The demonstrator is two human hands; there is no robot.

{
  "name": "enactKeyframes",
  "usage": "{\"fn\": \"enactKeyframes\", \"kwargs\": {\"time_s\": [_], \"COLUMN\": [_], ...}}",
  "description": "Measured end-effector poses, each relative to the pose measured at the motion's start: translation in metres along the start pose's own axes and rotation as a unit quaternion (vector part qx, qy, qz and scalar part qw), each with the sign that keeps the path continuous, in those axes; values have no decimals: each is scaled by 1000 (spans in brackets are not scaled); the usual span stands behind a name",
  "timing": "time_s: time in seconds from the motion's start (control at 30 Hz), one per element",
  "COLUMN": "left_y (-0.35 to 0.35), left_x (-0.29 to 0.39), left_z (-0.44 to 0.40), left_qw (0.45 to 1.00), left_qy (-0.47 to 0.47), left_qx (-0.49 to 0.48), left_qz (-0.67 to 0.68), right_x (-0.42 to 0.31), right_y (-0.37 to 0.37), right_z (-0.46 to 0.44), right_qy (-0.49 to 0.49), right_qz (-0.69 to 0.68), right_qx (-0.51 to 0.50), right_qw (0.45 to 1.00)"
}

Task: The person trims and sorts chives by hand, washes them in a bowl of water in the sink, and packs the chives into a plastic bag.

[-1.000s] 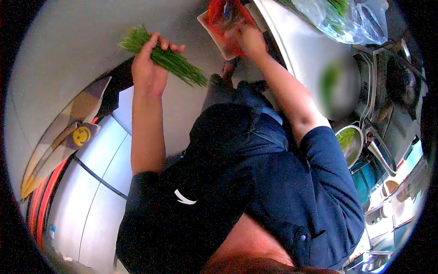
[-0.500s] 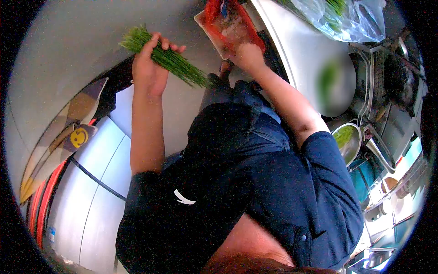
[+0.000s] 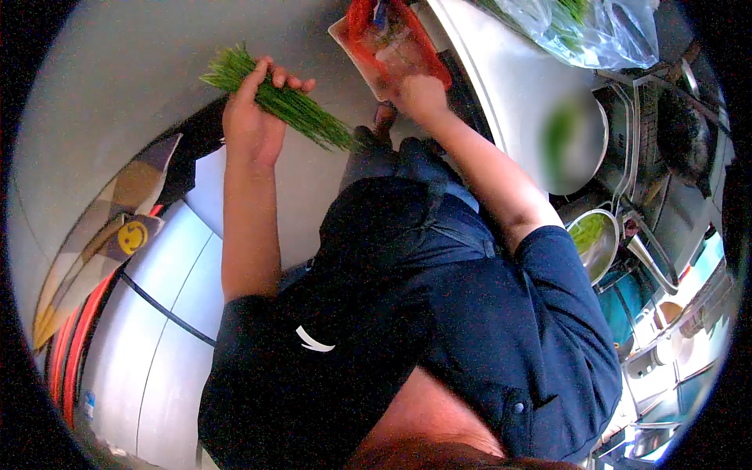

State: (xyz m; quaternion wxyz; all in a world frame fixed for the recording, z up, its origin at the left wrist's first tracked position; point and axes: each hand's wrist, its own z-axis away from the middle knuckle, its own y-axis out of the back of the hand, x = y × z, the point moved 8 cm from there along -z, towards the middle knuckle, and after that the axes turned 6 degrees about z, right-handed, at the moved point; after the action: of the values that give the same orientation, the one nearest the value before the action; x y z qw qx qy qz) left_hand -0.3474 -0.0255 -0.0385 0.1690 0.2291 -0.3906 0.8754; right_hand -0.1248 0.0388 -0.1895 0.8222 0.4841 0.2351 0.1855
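In my left hand point(image 3: 257, 113) is a bunch of thin green chives point(image 3: 301, 117), held across the palm with the thumb and fingers around it. Its cut or root ends point up to the left, and the thinner tips hang toward my legs. My right hand point(image 3: 421, 98) is closed at the near edge of a pale bin point(image 3: 345, 35) lined with a red plastic bag point(image 3: 433, 59). The fingers are mostly turned away from view, and whatever they may hold is hidden.
A white counter edge point(image 3: 486, 78) runs along my right, with a clear plastic bag point(image 3: 619, 35) of greens on it. Beyond are a blurred round bowl point(image 3: 599, 149) and a metal strainer point(image 3: 607, 251) with chopped greens. A silver appliance point(image 3: 160, 313) stands at my left.
The whole view has shifted slightly. Both hands stay nearly where they were, the left still around the chives and the right still at the bin.
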Motion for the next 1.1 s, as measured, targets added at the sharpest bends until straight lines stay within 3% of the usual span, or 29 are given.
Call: {"fn": "enactKeyframes", "kwargs": {"time_s": [0.2,0.27,0.5,0.6,0.67,0.7,0.8,0.87,0.97,1.1], "left_y": [4,6,9,7,10,8,4,9,16,20], "left_x": [2,1,7,8,4,4,1,-2,-2,-4], "left_z": [1,1,3,1,-2,-2,0,2,5,9], "left_qw": [1000,1000,1000,1000,1000,1000,1000,999,999,999], "left_qy": [-11,-10,-12,-14,-10,-13,-7,12,11,6], "left_qx": [8,5,13,0,6,6,9,31,36,42], "left_qz": [-1,-9,3,4,12,13,12,-6,-17,-22], "right_x": [3,11,11,20,23,25,28,24,22,35], "right_y": [20,7,23,31,61,57,21,2,-9,-62], "right_z": [-3,-12,-15,-17,-13,-20,-51,-65,-75,-94], "right_qy": [-28,-52,-71,-78,-96,-94,-79,-101,-121,-106], "right_qz": [-14,11,0,-65,-154,-154,-171,-81,-69,26], "right_qx": [31,-35,-48,20,140,141,83,48,-24,-48], "right_qw": [999,998,996,995,973,973,979,990,990,993]}}
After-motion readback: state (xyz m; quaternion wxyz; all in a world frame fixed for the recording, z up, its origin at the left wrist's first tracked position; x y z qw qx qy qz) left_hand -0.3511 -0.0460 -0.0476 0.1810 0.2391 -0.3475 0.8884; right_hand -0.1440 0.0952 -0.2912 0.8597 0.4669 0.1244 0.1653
